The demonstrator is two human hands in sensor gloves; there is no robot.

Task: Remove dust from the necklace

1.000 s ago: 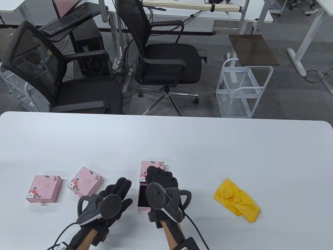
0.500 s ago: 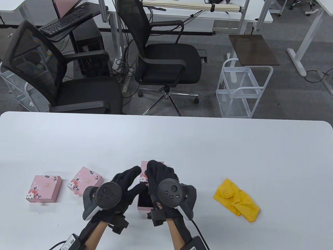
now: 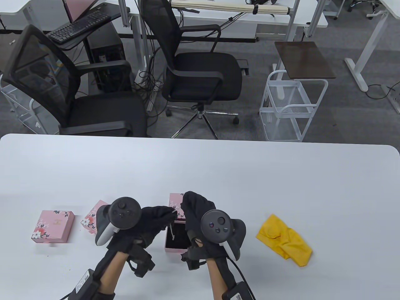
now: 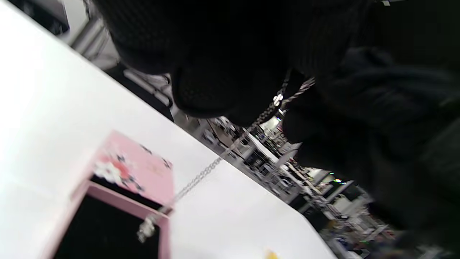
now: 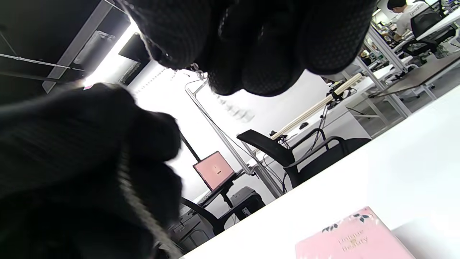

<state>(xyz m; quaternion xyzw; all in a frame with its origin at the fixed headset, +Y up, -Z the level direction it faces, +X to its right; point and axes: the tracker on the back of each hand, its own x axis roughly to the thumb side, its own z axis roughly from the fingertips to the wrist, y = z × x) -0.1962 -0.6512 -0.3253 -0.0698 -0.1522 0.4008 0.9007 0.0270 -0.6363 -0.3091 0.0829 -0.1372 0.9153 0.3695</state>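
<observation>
White table [image 3: 218,168], two gloved hands working near its front edge, each with a tracker strapped to its back.

Left hand [image 3: 153,218]: raised over the open box, fingertips pinched on the upper end of the necklace [image 3: 172,229]. The left wrist view shows the silver chain [image 4: 215,163] coming out from between the gloved fingers [image 4: 222,90] and running taut and slantwise down to the box, where a small pendant [image 4: 146,227] hangs at the box's rim. Whether the pendant touches the box cannot be told.

Right hand [image 3: 195,211]: just beside the left, above the far right part of the box, fingers curled. The right wrist view shows a short bit of chain [image 5: 196,68] at its fingertips [image 5: 230,72], so it appears to pinch the chain as well, close to where the left hand holds it.

Open box [image 3: 176,240]: pink with a dark lining, standing between the two wrists. Its floral lid [image 3: 175,203] sits at the far side, mostly hidden by the hands; printed lettering on the lid shows in the right wrist view but is too blurred to read surely.

Two closed pink floral boxes lie to the left: one [image 3: 53,226] well apart from the hands, the other [image 3: 92,217] partly behind the left tracker.

A crumpled yellow cloth [image 3: 284,240] lies on the table to the right of the right hand, apart from it, untouched.

Beyond the table: black office chairs [image 3: 200,75], a white wire cart [image 3: 290,109].
</observation>
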